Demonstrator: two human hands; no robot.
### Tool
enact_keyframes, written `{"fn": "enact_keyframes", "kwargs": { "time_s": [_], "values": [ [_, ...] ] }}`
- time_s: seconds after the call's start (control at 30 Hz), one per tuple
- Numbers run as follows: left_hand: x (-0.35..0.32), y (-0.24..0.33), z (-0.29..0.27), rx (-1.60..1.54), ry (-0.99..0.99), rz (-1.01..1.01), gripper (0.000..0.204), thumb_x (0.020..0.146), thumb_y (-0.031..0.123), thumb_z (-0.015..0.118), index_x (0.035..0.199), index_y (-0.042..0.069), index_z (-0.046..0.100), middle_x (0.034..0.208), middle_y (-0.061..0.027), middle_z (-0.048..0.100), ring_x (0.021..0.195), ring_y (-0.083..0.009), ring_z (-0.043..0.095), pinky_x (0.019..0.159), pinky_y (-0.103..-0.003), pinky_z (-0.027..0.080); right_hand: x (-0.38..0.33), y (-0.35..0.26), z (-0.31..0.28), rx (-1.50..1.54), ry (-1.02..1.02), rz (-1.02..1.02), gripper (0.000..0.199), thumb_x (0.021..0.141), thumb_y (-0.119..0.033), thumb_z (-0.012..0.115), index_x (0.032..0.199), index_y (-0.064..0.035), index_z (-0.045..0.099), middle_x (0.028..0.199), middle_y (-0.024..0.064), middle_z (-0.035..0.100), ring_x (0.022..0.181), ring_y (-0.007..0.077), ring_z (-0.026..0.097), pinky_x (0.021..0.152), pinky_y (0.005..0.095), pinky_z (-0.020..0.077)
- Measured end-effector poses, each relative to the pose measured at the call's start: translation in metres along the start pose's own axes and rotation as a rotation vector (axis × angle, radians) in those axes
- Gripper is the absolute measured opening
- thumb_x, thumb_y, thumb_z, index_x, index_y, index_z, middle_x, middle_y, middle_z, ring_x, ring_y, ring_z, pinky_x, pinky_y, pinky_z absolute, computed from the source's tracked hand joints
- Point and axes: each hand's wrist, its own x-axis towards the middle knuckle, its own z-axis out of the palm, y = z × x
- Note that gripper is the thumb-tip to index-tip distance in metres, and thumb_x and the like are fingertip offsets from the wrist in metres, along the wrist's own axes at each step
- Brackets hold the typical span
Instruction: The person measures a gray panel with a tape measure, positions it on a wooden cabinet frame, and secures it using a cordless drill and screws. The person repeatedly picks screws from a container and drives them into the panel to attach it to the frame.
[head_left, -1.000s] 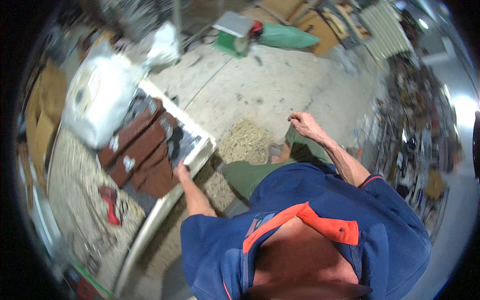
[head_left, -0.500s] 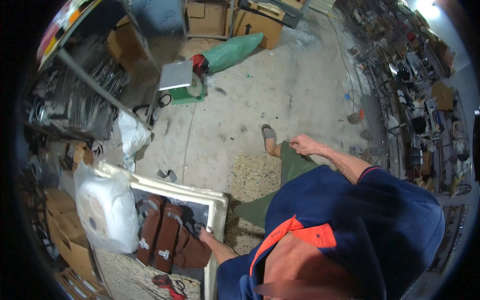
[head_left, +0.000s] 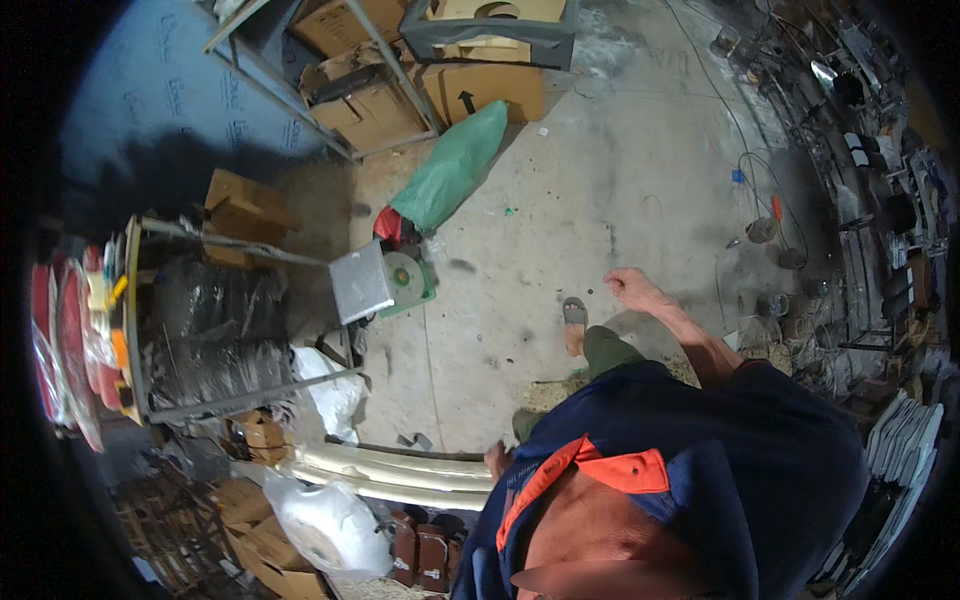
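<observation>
My right hand (head_left: pixel 632 288) is out in front of me above the concrete floor, its fingers curled closed; whether something small is in them is hidden. At my left side my left hand (head_left: pixel 496 458) hangs low by the end of a cream padded edge (head_left: pixel 400 478). Part of it shows past my sleeve, too little to make out the fingers. Beyond that edge lie brown cases (head_left: pixel 432 556) with metal clasps. A white plastic-wrapped round bundle (head_left: pixel 330 525) rests beside them.
On the floor ahead stand a green scale-like device with a metal plate (head_left: pixel 362 283) and a long green bag (head_left: pixel 450 170). A metal-framed rack (head_left: pixel 140 320) holds wrapped goods at the left. Cardboard boxes (head_left: pixel 480 92) are at the back. Cluttered shelves (head_left: pixel 880 210) line the right.
I have stepped forward and my view has turned. My left hand has come away from the brown cases. My right hand has moved away from my leg, out over the floor.
</observation>
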Motion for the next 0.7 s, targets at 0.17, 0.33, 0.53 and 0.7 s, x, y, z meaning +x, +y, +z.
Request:
{"fn": "enact_keyframes", "kwargs": {
  "time_s": [0.17, 0.33, 0.53, 0.7],
  "values": [
    [0.1, 0.195, 0.236, 0.407, -0.146, 0.237, 0.035, 0.094, 0.026, 0.059, 0.118, 0.0, 0.06, 0.103, -0.0114, 0.064, 0.086, -0.0271, 0.067, 0.068, -0.037, 0.057, 0.045, 0.056, -0.082, 0.097, 0.235, -0.053, 0.022, 0.09, -0.009, 0.052, 0.104, -0.002, 0.067, 0.09, 0.0189, 0.069, 0.08, 0.0363, 0.064, 0.073, 0.0408, 0.0508],
    [0.15, 0.427, 0.497, 1.025, -0.235, 0.994, 0.045, 0.087, 0.032, 0.07, 0.116, 0.0, 0.063, 0.105, -0.0219, 0.07, 0.099, -0.0369, 0.067, 0.085, -0.043, 0.052, 0.034, 0.097, -0.12, 0.313, 0.428, 0.313, 0.026, 0.09, -0.011, 0.051, 0.108, 0.0017, 0.067, 0.083, 0.0171, 0.069, 0.07, 0.0271, 0.064, 0.07, 0.0364, 0.0507],
    [0.13, 0.678, 0.777, 1.148, -0.445, 1.353, 0.055, 0.081, 0.03, 0.077, 0.121, -0.004, 0.061, 0.112, -0.0207, 0.069, 0.098, -0.0352, 0.069, 0.089, -0.039, 0.052, -0.006, 0.113, -0.124, 0.492, 0.838, 0.662, 0.031, 0.094, -0.015, 0.049, 0.117, -0.0012, 0.066, 0.075, 0.0093, 0.064, 0.064, 0.0163, 0.059, 0.061, 0.0299, 0.05],
    [0.213, 0.81, 0.973, 1.495, -0.491, 1.502, 0.072, 0.081, 0.037, 0.076, 0.137, -0.002, 0.053, 0.133, -0.0266, 0.058, 0.127, -0.0352, 0.055, 0.108, -0.042, 0.043, 0.036, 0.074, -0.07, 0.701, 1.219, 0.921, 0.024, 0.097, -0.017, 0.057, 0.111, -0.0001, 0.067, 0.079, 0.0062, 0.063, 0.064, 0.0121, 0.056, 0.058, 0.028, 0.0464]
  ]
}}
